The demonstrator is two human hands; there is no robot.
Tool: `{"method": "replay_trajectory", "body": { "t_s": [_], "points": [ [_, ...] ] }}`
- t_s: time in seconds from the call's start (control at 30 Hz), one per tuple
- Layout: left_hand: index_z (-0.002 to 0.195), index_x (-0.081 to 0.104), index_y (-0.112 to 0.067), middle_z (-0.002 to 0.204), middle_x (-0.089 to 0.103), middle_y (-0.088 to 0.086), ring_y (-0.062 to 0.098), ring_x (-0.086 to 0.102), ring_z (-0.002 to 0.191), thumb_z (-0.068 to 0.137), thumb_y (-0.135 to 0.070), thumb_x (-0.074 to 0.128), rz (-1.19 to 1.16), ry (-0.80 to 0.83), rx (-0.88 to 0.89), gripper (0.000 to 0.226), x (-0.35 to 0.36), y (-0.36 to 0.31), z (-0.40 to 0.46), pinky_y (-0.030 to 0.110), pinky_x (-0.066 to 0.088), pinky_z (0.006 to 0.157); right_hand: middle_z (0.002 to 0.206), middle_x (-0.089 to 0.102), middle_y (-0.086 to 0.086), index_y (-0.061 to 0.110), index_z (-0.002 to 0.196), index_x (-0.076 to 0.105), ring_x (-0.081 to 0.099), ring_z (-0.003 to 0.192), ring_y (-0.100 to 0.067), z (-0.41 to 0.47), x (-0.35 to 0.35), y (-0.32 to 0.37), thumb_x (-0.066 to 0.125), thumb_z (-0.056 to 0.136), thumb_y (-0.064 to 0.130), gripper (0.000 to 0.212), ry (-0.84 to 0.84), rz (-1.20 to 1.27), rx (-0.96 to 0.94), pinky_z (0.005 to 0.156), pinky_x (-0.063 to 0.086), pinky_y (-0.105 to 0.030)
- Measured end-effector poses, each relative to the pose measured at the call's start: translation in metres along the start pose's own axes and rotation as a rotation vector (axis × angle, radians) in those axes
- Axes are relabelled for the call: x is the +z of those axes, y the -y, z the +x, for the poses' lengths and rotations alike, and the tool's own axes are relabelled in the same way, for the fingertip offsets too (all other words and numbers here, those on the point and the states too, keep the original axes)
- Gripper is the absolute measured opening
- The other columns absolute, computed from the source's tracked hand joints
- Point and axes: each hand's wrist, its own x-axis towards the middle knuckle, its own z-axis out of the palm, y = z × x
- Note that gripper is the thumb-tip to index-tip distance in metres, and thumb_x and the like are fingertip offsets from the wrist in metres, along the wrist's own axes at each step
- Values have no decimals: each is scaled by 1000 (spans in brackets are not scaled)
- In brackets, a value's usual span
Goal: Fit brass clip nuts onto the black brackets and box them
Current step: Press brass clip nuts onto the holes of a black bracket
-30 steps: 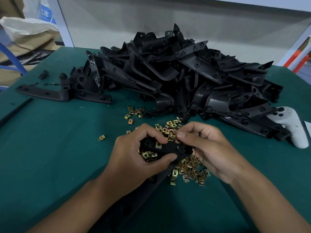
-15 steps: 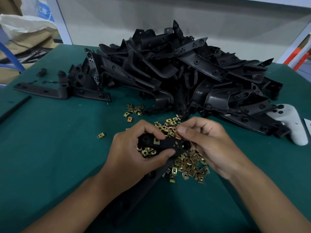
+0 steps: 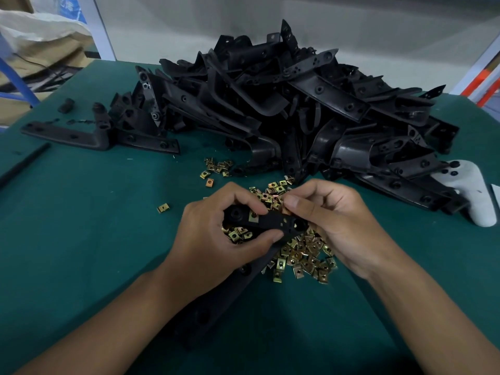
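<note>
Nearest the camera, two bare forearms reach in over the green table (image 3: 81, 239). The left hand (image 3: 216, 239) has its fingers and thumb curled round a black bracket (image 3: 273, 221), whose long arm slants down and back toward the person beneath the left wrist. One brass clip nut (image 3: 253, 216) already sits on the bracket's upper face, beside the left forefinger. The right hand (image 3: 335, 226) is curled at the bracket's right end, thumb and forefinger pinched together at its far edge (a glint of brass shows between them, though what exactly they pinch cannot be told).

Under and just beyond both hands lies a loose heap of brass clip nuts (image 3: 305, 255) spread on the table. A single stray nut (image 3: 163, 207) lies apart to the left, and a smaller cluster (image 3: 216, 169) sits a little farther off.

Beyond these rises a large pile of black brackets (image 3: 297, 104), filling the middle and right of the far table. One L-shaped bracket (image 3: 70, 135) lies flat to the far left, touching the pile's edge. A white handle-shaped part (image 3: 476, 196) rests against the pile's right flank.
</note>
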Motion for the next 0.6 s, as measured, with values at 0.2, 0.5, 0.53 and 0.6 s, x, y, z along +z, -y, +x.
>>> {"method": "replay_trajectory", "body": {
  "t_s": [0.2, 0.5, 0.53, 0.6],
  "points": [
    [94, 62, -34, 91, 73, -15, 8, 73, 80, 75, -38, 84, 10, -6, -12, 29, 1, 1, 0, 25, 58, 70, 72, 69, 9, 27, 86, 79, 59, 71, -11, -1, -1, 0, 78, 77, 41, 17, 21, -86, -24, 73, 46, -33],
    [95, 62, -37, 91, 73, -16, 8, 72, 80, 75, -37, 84, -48, -5, -48, 30, -1, 3, 0, 21, 57, 71, 90, 77, 0, 27, 91, 79, 69, 84, -11, -1, -7, 3, 79, 80, 49, 24, 74, -119, -99, 81, 56, -23],
    [95, 62, -37, 91, 73, -16, 9, 72, 80, 74, -37, 84, -48, -6, -53, 31, -1, 4, 0, 23, 58, 72, 93, 77, -1, 28, 92, 79, 70, 86, -11, -2, -8, 3, 79, 79, 52, 27, 83, -111, -101, 82, 56, -24],
    [99, 63, -37, 92, 73, -16, 8, 73, 83, 74, -36, 84, -53, -3, -58, 32, -2, 4, 0, 22, 57, 76, 93, 78, 1, 29, 93, 80, 70, 85, -8, -2, -8, 5, 77, 79, 53, 28, 99, -106, -98, 81, 55, -21]
  ]
}}
